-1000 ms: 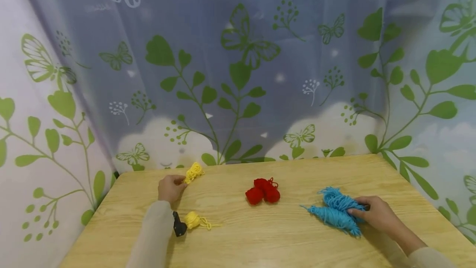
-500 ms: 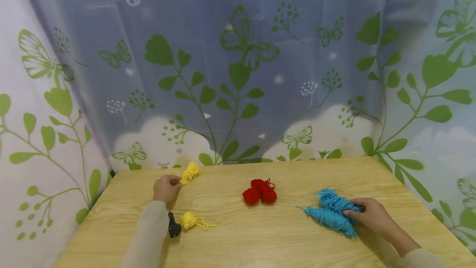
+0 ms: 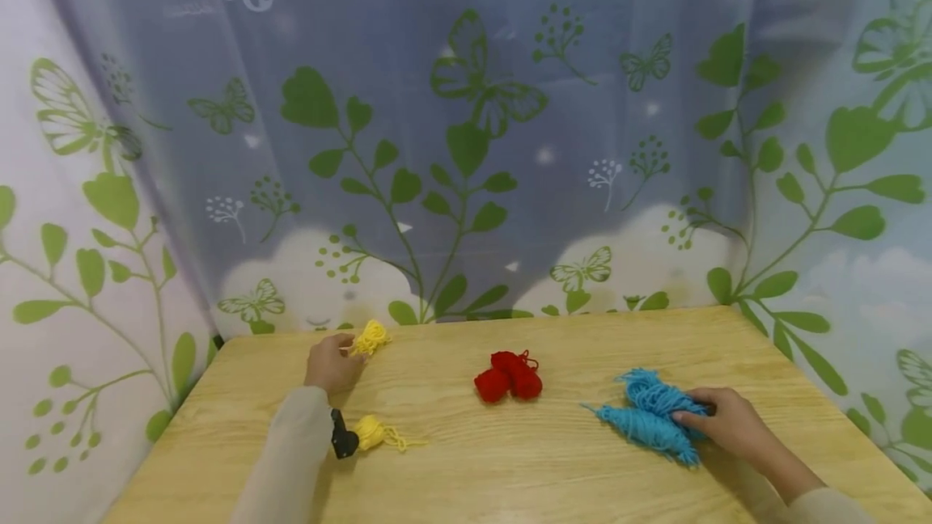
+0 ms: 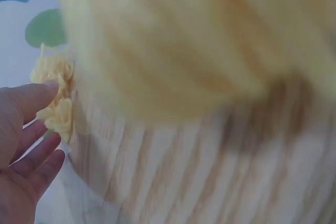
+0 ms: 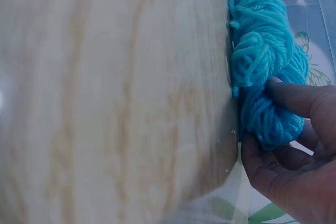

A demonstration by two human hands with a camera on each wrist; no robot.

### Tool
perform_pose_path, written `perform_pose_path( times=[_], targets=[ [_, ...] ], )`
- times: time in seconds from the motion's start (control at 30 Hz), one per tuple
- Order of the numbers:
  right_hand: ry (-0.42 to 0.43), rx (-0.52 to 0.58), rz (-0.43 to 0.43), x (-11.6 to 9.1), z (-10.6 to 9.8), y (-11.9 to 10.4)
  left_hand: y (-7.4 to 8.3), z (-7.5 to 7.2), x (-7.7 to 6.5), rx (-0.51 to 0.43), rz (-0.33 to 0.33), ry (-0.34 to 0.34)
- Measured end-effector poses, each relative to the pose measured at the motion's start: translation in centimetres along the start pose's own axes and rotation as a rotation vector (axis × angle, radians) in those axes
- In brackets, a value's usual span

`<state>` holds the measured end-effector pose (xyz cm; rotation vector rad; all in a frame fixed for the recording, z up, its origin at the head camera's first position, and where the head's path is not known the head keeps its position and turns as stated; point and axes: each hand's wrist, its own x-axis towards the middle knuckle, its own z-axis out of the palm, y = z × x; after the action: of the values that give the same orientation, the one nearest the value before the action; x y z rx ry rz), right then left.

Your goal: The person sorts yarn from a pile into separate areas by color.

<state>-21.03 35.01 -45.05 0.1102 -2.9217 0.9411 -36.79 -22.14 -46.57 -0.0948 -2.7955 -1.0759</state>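
At the far left of the table, my left hand (image 3: 333, 364) has its thumb and index finger at the near end of a yellow yarn bundle (image 3: 372, 337). In the left wrist view, the thumb overlaps that bundle (image 4: 59, 100) and the other fingers are loosely spread. On the right, my right hand (image 3: 728, 423) holds the end of a blue yarn skein (image 3: 658, 391), thumb on top and fingers below. A second blue skein (image 3: 648, 429) lies against its near side. The right wrist view shows the thumb pressing into the blue strands (image 5: 270, 114).
Red yarn balls (image 3: 508, 376) sit together near mid-table. A yellow yarn ball (image 3: 370, 431) with a loose tail lies beside the black wrist device (image 3: 344, 435) on my left arm. Behind the wooden table (image 3: 466, 467) hangs a patterned curtain (image 3: 568, 136).
My left hand has shifted slightly at the yellow bundle, its thumb and index finger now parted around the near end. The right hand keeps its hold on the blue skein. The view has shifted slightly.
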Motion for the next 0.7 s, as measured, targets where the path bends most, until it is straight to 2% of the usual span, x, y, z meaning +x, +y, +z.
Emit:
perform_pose_path(
  times=[0.33, 0.47, 0.57, 0.7],
  targets=[
    [-0.036, 0.004, 0.033, 0.0, 0.0, -0.5, -0.9, 0.3, -0.2, 0.037, 0.027, 0.096],
    [-0.043, 0.001, 0.051, -0.1, -0.5, -1.1, -1.0, 0.3, -0.1, 0.025, 0.027, 0.112],
    [-0.010, 0.021, 0.043, -0.2, -0.8, -1.7, -1.0, 0.3, -0.1, 0.008, 0.019, 0.108],
    [0.089, 0.023, 0.001, -0.3, -1.0, -2.8, -0.8, 0.2, -0.2, -0.002, 0.005, 0.086]
  ],
)
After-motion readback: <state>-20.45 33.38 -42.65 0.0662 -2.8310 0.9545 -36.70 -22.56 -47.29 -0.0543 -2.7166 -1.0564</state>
